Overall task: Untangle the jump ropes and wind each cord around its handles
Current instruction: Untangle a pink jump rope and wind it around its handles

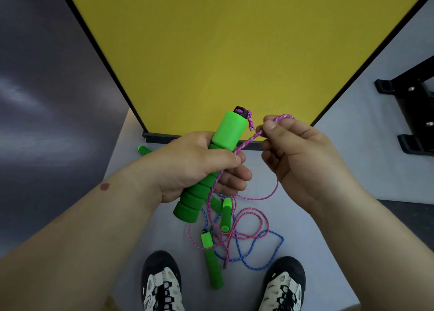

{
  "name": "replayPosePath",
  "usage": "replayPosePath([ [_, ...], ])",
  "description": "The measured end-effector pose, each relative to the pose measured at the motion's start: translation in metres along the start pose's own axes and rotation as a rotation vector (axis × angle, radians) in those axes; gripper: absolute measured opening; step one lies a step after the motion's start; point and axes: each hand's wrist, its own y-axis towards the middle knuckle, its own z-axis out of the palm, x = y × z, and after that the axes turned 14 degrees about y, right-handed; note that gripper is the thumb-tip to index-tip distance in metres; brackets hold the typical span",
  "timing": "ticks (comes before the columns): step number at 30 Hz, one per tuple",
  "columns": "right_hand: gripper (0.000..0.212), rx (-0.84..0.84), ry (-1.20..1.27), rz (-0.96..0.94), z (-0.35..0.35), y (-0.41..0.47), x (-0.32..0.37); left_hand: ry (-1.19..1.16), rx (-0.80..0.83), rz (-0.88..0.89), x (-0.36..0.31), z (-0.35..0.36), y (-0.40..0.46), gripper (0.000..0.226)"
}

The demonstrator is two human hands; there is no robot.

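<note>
Head view: a green handle [212, 167] is gripped tight by the left hand [199, 165], raised over the floor tangle [237, 235], cap end tilted up and away; the pink cord [249, 141] is pinched by the right hand [303, 160] beside it, seemingly held taut for winding

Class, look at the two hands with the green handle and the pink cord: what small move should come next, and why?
Probably the right hand should carry its pinched pink cord across the green handle that the left hand grips, laying a first turn. No turns show on the handle, and the cord's tail still lies tangled with the blue cord on the floor.
</note>
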Motion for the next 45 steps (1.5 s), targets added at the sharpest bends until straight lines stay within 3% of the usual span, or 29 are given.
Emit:
replayPosePath([
  [5,0.005,-0.054,0.07,-0.019,-0.0006,0.0011,0.0031,0.008,0.0,0.008,0.0012,0.0,0.0002,0.008],
  [8,0.013,0.019,0.053,0.056,0.0006,-0.0013,-0.0003,0.012,-0.003,0.011,0.0017,0.0004,0.0007,0.008],
  [12,0.004,0.079,0.002,0.095,0.002,-0.0038,-0.0048,-0.012,0.015,0.009,0.0018,0.0006,0.0004,0.02],
  [15,0.003,0.017,0.028,0.032,0.0013,-0.0017,-0.0023,-0.008,0.003,0.004,0.0021,0.0005,0.0008,0.008],
  [20,0.003,-0.089,0.093,-0.051,-0.0029,0.0032,0.0051,-0.013,-0.017,-0.014,0.0018,0.0002,0.0017,0.012],
  [28,0.006,0.101,-0.047,0.076,0.0023,-0.0057,-0.0044,-0.008,-0.02,-0.015,0.0005,0.002,0.0009,0.007],
  [38,0.008,-0.08,0.047,-0.054,-0.0016,0.0013,0.0044,-0.015,-0.014,-0.022,0.0009,0.0016,0.0001,0.014],
  [45,0.005,0.125,-0.049,0.114,0.002,-0.0051,-0.0036,-0.023,-0.007,-0.015,-0.0019,0.0045,-0.0018,0.003],
])
